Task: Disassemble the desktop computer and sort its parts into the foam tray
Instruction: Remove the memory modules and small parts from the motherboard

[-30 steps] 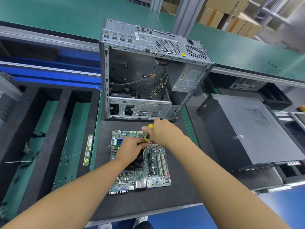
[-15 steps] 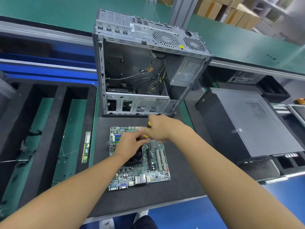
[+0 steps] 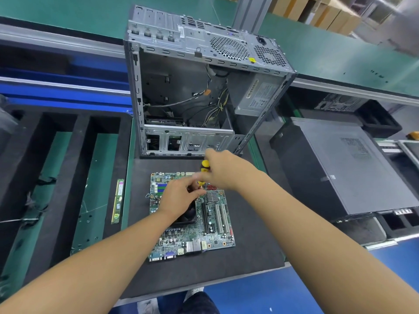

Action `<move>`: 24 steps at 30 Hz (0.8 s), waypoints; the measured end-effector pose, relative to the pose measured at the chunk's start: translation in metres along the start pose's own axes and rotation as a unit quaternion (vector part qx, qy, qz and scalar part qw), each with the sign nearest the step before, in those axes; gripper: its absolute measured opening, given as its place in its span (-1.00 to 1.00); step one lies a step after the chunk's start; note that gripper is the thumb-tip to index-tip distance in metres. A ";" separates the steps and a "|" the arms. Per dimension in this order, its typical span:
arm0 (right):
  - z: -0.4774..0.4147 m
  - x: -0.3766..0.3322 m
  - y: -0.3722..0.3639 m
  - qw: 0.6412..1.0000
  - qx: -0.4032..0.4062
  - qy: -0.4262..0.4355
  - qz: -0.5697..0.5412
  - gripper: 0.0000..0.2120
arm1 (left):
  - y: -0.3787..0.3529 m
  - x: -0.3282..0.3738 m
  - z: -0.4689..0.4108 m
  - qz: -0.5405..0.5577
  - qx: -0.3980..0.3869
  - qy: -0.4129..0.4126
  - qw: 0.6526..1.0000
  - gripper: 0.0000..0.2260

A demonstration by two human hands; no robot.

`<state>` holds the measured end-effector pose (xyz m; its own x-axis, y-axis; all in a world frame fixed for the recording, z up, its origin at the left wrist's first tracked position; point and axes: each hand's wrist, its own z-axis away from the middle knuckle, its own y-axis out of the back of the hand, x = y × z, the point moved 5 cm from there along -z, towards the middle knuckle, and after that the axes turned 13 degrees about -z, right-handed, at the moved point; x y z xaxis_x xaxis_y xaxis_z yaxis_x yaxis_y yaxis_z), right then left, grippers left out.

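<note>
Motherboard (image 3: 199,225): lies flat on the dark surface (image 3: 249,241) at lower centre of the frame, out of the case, with its port row toward the bottom edge.
Handling: probably light, thin and stiff, yet fragile. It is best lifted by its bare edges, not by slots, chips or pins, and the cooler likely adds weight in the middle.
Cooler (image 3: 188,217): black, on the board's middle, mostly hidden under the left hand.
Left hand (image 3: 179,197): rests over the cooler with fingers bent toward the screwdriver's shaft. I cannot tell whether they pinch it.
Right hand (image 3: 223,171): blurred, fingers wrapped round the yellow-handled screwdriver (image 3: 205,166), which points down at the board's upper part.
Case (image 3: 181,137): stands open just above the board, with the power supply (image 3: 260,96) and loose wires inside.
Foam tray (image 3: 74,168): left of the frame, with long slots. A memory stick (image 3: 118,201) lies in the slot nearest the board.
</note>
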<state>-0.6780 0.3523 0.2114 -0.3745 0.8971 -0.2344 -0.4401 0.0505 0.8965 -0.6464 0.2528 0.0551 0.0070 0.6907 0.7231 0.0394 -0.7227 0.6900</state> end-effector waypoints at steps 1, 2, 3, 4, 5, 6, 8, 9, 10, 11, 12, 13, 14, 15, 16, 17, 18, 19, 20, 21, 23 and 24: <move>-0.001 0.001 0.001 1.000 0.005 -0.015 0.026 -0.59 | 0.000 -0.001 0.000 0.003 0.003 0.005 1.000 -0.76; -0.002 -0.001 -0.002 0.998 0.000 -0.010 0.069 -0.66 | 0.000 -0.001 0.000 0.003 0.004 0.009 1.000 -0.73; -0.001 -0.004 -0.006 0.996 -0.018 -0.013 0.085 -0.77 | 0.000 -0.001 0.000 0.003 0.005 0.012 1.000 -0.72; -0.001 -0.007 -0.007 0.997 -0.012 -0.006 0.070 -0.83 | -0.001 0.000 0.001 0.003 0.007 0.013 1.000 -0.71; 0.000 -0.011 -0.005 0.999 -0.003 -0.007 0.040 -0.91 | -0.001 -0.001 0.000 0.006 0.008 0.014 1.000 -0.70; -0.001 -0.012 -0.004 1.000 0.000 -0.003 0.023 -0.91 | -0.001 -0.001 0.000 0.009 0.010 0.015 1.000 -0.69; -0.004 -0.013 -0.005 1.000 -0.002 0.015 0.011 -0.84 | 0.000 -0.001 0.001 0.015 0.014 0.017 1.000 -0.66; -0.003 -0.014 -0.005 1.000 -0.015 0.019 0.007 -0.81 | 0.000 0.000 0.001 0.017 0.016 0.016 1.000 -0.66; -0.002 -0.014 -0.005 0.999 -0.026 0.019 0.001 -0.80 | 0.001 0.000 0.002 0.019 0.016 0.015 1.000 -0.66; -0.001 -0.013 -0.004 0.999 -0.031 0.016 -0.007 -0.84 | 0.001 0.000 0.002 0.020 0.015 0.012 1.000 -0.67; -0.002 -0.010 -0.003 0.999 -0.032 0.017 -0.010 -0.90 | 0.001 0.000 0.003 0.019 0.013 0.008 1.000 -0.70; -0.001 -0.008 -0.001 0.999 -0.026 -0.001 -0.020 -0.85 | 0.001 0.000 0.003 0.016 0.010 0.005 1.000 -0.74; 0.000 -0.006 0.001 0.999 -0.015 -0.025 -0.034 -0.71 | 0.001 0.000 0.003 0.016 0.008 0.007 1.000 -0.76; 0.002 -0.005 0.002 0.998 -0.006 -0.043 -0.039 -0.60 | 0.001 0.000 0.003 0.016 0.008 0.012 1.000 -0.75; 0.001 -0.006 0.001 0.999 0.004 -0.045 -0.006 -0.58 | 0.001 0.000 0.003 0.015 0.010 0.016 1.000 -0.72; 0.002 -0.008 -0.002 0.999 0.003 -0.043 0.027 -0.65 | 0.001 0.000 0.002 0.011 0.013 0.017 1.000 -0.70; 0.003 -0.011 -0.006 0.999 0.005 -0.042 0.023 -0.77 | 0.001 0.001 0.002 0.004 0.015 0.014 1.000 -0.69; 0.004 -0.012 -0.009 0.999 0.012 -0.041 -0.003 -0.84 | 0.001 0.002 0.003 -0.005 0.016 0.009 1.000 -0.70; 0.004 -0.013 -0.010 0.999 0.020 -0.034 -0.024 -0.85 | 0.001 0.003 0.003 -0.017 0.018 0.003 1.000 -0.71; 0.004 -0.013 -0.010 0.999 0.025 -0.018 -0.037 -0.87 | 0.001 0.005 0.004 -0.026 0.020 -0.003 0.999 -0.72; 0.005 -0.015 -0.009 0.999 0.003 0.002 -0.038 -0.91 | 0.001 0.005 0.004 -0.029 0.023 -0.008 0.999 -0.72; 0.005 -0.015 -0.009 0.999 -0.017 0.003 -0.032 -0.93 | 0.001 0.005 0.005 -0.027 0.026 -0.009 0.999 -0.71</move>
<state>-0.6644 0.3400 0.2086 -0.3501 0.8897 -0.2932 -0.4907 0.0925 0.8664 -0.6413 0.2561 0.0594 0.0221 0.7292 0.6839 0.0929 -0.6826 0.7249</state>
